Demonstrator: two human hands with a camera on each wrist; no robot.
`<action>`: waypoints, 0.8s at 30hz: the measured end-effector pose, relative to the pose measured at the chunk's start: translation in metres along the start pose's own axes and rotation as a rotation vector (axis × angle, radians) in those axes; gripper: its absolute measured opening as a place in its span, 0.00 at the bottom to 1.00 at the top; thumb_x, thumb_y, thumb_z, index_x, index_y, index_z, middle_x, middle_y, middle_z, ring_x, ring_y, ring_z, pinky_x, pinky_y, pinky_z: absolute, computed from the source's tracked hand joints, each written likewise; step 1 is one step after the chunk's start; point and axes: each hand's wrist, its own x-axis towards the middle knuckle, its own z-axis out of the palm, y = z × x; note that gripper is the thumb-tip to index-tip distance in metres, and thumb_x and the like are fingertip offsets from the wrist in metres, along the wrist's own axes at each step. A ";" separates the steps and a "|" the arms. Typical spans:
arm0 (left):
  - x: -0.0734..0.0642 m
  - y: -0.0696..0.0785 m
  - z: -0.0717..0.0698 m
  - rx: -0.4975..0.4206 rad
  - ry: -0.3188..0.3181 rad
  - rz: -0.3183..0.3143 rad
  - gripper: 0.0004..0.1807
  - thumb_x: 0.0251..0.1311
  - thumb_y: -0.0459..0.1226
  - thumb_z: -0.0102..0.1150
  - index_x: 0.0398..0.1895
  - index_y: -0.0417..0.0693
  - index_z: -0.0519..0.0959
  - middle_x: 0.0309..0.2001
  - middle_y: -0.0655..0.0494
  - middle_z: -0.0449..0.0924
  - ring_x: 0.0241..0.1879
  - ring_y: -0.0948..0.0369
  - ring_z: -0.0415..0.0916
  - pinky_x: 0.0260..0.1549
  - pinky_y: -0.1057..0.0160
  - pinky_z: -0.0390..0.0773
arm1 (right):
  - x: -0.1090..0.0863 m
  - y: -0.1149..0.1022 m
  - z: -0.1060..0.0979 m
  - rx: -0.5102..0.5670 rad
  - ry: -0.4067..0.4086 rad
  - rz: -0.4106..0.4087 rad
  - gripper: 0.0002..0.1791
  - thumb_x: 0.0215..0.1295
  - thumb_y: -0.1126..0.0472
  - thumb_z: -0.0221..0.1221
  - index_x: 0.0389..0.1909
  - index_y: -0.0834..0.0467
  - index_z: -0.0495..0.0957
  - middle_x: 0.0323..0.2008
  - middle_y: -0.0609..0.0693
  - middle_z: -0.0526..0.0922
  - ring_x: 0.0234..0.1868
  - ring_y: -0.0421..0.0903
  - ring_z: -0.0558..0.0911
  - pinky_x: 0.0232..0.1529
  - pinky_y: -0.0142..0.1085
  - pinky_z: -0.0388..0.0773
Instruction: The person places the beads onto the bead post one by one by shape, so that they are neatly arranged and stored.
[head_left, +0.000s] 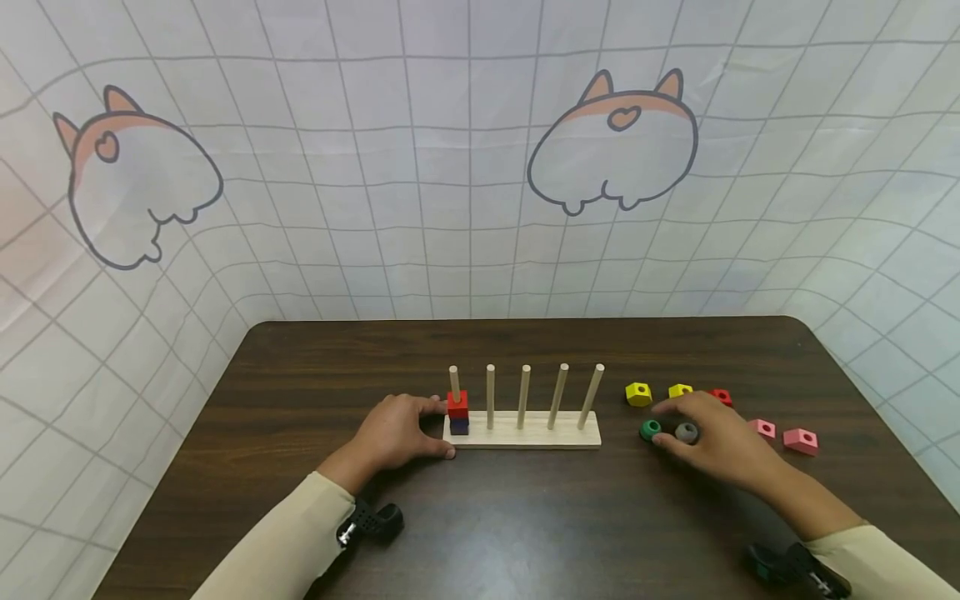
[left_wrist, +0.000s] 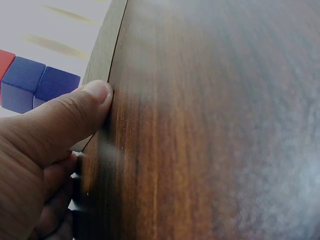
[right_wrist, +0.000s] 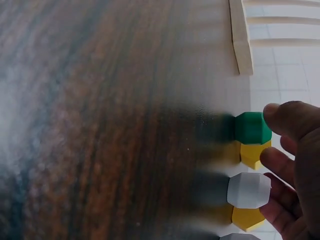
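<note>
At lower centre, our left hand grips the pale wooden five-peg rack; lower right, our right hand, fingers loosely parted, nears the green bead.

At the right edge of the frame, the right hand has its thumb tip at a green block. A yellow block shows just below, then a white block beside the fingers. Dark wooden surface fills the left; a pale wooden rack stands upper right.
</note>
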 end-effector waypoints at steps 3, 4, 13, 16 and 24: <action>0.001 0.000 0.000 0.000 0.001 0.000 0.37 0.42 0.52 0.84 0.59 0.55 0.85 0.64 0.53 0.79 0.66 0.45 0.73 0.62 0.44 0.71 | 0.001 0.000 0.001 -0.017 -0.002 -0.032 0.17 0.56 0.59 0.76 0.46 0.54 0.85 0.42 0.43 0.83 0.45 0.46 0.79 0.45 0.50 0.81; 0.001 0.000 0.000 0.000 0.001 -0.001 0.37 0.42 0.52 0.84 0.59 0.55 0.85 0.63 0.53 0.79 0.66 0.45 0.73 0.62 0.44 0.72 | 0.001 0.000 0.001 -0.022 -0.002 -0.042 0.16 0.56 0.59 0.76 0.45 0.53 0.85 0.41 0.42 0.83 0.43 0.44 0.79 0.44 0.49 0.81; 0.001 0.001 0.000 -0.001 -0.004 -0.005 0.38 0.42 0.52 0.84 0.60 0.53 0.85 0.64 0.54 0.79 0.66 0.45 0.72 0.62 0.43 0.71 | 0.003 -0.002 0.002 -0.048 -0.020 -0.032 0.14 0.55 0.60 0.77 0.41 0.51 0.85 0.39 0.40 0.83 0.42 0.44 0.79 0.44 0.48 0.81; 0.001 0.001 0.000 0.004 -0.005 -0.007 0.38 0.42 0.52 0.84 0.60 0.53 0.85 0.64 0.54 0.79 0.66 0.45 0.72 0.62 0.43 0.71 | 0.004 -0.002 0.002 -0.057 -0.026 -0.026 0.14 0.55 0.59 0.77 0.41 0.51 0.85 0.39 0.40 0.83 0.43 0.45 0.80 0.45 0.49 0.81; 0.000 0.001 -0.001 0.003 -0.012 -0.012 0.38 0.42 0.53 0.84 0.60 0.51 0.85 0.64 0.54 0.79 0.66 0.45 0.72 0.62 0.43 0.71 | 0.005 -0.004 0.002 -0.065 -0.021 -0.027 0.14 0.55 0.58 0.77 0.40 0.50 0.85 0.39 0.42 0.83 0.42 0.45 0.81 0.44 0.50 0.82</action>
